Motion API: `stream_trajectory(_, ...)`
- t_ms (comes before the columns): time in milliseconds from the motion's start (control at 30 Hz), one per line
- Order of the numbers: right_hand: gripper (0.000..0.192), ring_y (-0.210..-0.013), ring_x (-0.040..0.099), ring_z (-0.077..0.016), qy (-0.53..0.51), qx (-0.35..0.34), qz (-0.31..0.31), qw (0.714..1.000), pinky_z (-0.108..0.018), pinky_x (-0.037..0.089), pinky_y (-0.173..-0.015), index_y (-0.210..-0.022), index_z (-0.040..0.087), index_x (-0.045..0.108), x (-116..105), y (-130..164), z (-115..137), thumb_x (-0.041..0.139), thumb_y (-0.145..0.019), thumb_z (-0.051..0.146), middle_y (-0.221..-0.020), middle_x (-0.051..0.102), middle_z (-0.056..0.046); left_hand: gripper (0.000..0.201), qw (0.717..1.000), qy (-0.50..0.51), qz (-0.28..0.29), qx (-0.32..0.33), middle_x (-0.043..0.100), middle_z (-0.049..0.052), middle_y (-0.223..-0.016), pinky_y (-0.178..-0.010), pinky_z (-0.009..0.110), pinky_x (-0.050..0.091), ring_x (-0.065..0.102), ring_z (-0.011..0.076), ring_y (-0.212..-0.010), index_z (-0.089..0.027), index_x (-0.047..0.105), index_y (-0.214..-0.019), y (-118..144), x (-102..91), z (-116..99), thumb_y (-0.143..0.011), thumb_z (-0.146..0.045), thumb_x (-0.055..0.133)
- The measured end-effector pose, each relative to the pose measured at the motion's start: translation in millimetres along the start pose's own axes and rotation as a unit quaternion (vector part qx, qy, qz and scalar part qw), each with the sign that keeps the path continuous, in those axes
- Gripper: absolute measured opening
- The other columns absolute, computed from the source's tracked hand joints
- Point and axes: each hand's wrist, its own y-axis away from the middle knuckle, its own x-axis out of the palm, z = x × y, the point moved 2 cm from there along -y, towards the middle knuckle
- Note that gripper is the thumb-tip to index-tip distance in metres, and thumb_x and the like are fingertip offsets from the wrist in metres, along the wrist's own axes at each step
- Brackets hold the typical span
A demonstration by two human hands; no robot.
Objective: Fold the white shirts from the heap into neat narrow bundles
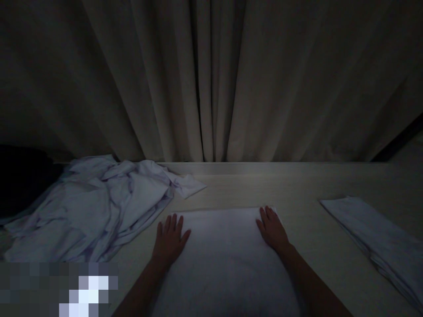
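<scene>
A white cloth (228,255) lies spread out flat in front of me, its far edge running roughly straight across. My left hand (170,237) rests near its far left corner, fingers stretched out and partly spread. At the far right corner, my right hand (272,226) lies on the cloth with its fingers extended. Neither hand grips the fabric. The near end of the cloth runs out of the bottom of the view.
To the left is a crumpled heap of white cloth (92,202), with a black item (23,180) beside it. A folded white cloth stack (376,233) lies on the right. Beige curtains (178,88) hang behind the pale surface (297,189). The lower left corner is pixelated.
</scene>
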Motion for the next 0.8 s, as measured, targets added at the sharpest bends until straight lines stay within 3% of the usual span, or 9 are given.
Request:
stream_trajectory(67,0.058,-0.134,0.03,-0.0291,0.002,0.027,-0.029,0.999,-0.042,0.026,-0.108,-0.137,0.007,0.036,-20.5,15.1,-3.8,0.029,-0.091,0.042,-0.143,0.035,-0.02,0.063,0.999,0.006,-0.032,-0.005,0.039,0.024,-0.142,-0.109,0.055,0.025,0.027,0.0363,-0.136,-0.005,0.041,-0.133,16.8,-12.9,-12.8,-0.087,-0.048,0.034)
stream_trajectory(167,0.058,-0.122,0.045,-0.0273,-0.011,0.112,-0.02,0.993,-0.038,0.038,-0.099,-0.134,0.009,0.036,-49.2,57.9,-20.5,0.026,-0.09,0.045,-0.133,0.046,-0.019,0.063,0.997,0.027,-0.07,0.019,0.037,0.02,-0.145,-0.11,0.049,0.027,0.024,0.0326,-0.138,-0.006,0.038,-0.136,68.2,-24.8,-36.4,-0.087,-0.045,0.036)
stream_trajectory(267,0.056,-0.108,0.057,-0.0267,-0.031,0.181,0.074,0.98,-0.038,0.045,-0.087,-0.126,0.013,0.043,-63.6,112.0,-35.7,0.023,-0.089,0.051,-0.121,0.054,-0.018,0.058,0.998,0.024,-0.065,0.014,0.037,0.015,-0.146,-0.108,0.052,0.028,0.026,0.033,-0.137,-0.015,0.039,-0.136,127.4,-22.8,-47.8,-0.085,-0.043,0.039)
stream_trajectory(367,0.056,-0.095,0.063,-0.0293,-0.031,0.208,0.154,0.965,-0.042,0.047,-0.079,-0.122,0.014,0.042,-67.6,154.9,-38.3,0.026,-0.087,0.055,-0.118,0.056,-0.019,0.056,0.999,0.009,-0.033,-0.037,0.042,0.016,-0.142,-0.105,0.056,0.028,0.032,0.0359,-0.134,-0.018,0.044,-0.134,166.1,-13.9,-40.2,-0.084,-0.043,0.039)
stream_trajectory(533,0.048,-0.097,0.063,-0.0316,-0.068,0.218,0.207,0.951,-0.043,0.047,-0.079,-0.113,0.013,0.044,-68.1,182.8,-29.4,0.033,-0.086,0.051,-0.106,0.064,-0.017,0.053,0.998,-0.013,-0.037,-0.043,0.042,0.013,-0.143,-0.107,0.053,0.026,0.034,0.0342,-0.133,-0.021,0.045,-0.133,188.2,-8.0,-22.5,-0.085,-0.042,0.038)
stream_trajectory(800,0.041,-0.109,0.058,-0.027,-0.104,0.195,0.221,0.95,-0.036,0.042,-0.09,-0.113,0.012,0.051,-59.8,197.3,-31.4,0.034,-0.087,0.039,-0.114,0.063,-0.018,0.054,0.997,-0.014,-0.043,-0.064,0.048,0.015,-0.138,-0.107,0.058,0.022,0.037,0.0346,-0.131,-0.017,0.048,-0.131,220.1,-14.3,-7.0,-0.084,-0.042,0.038)
